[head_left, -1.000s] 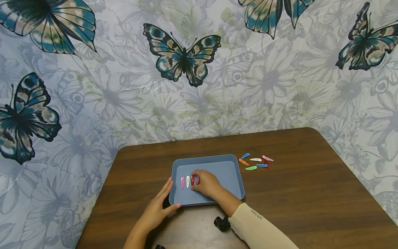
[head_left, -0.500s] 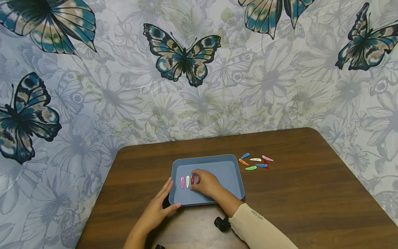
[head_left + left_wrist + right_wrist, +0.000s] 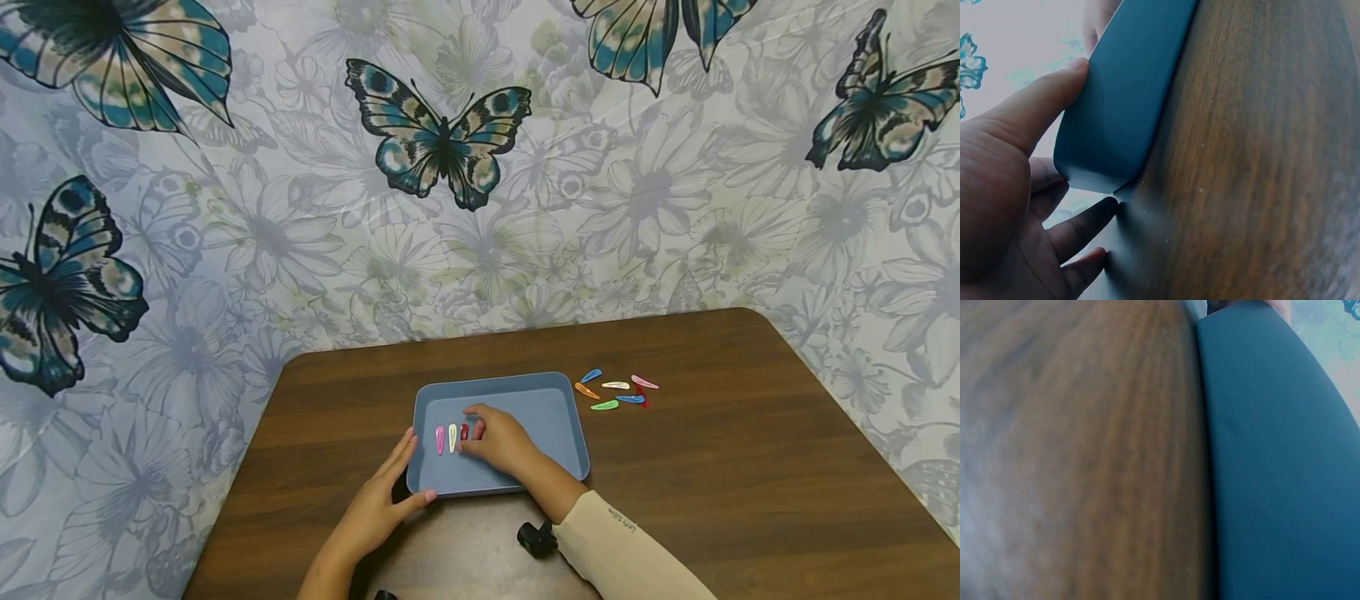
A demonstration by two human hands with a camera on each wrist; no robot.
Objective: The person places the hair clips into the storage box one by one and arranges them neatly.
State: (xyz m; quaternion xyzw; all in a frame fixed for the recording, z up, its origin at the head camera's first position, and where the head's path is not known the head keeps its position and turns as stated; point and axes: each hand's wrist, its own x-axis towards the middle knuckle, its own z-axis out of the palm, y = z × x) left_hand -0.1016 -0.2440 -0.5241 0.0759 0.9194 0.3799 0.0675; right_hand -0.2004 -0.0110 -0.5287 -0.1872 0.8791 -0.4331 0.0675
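Head view: right hand point(image 3: 501, 442) partly hides red clip point(image 3: 464, 432); contact indeterminate. Lettering point(image 3: 621, 518) on sleeve point(image 3: 633, 550) illegibly small. Right wrist view: table point(image 3: 1085, 462) blurred; tray point(image 3: 1279, 462) cut off by lower edge

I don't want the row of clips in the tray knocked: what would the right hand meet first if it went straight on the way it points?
Likely the red clip in the tray, close by the right hand, then the cream clip; contact and height are hard to judge.

Dark lettering point(image 3: 621, 518), on beige sleeve point(image 3: 633, 552), unreadable
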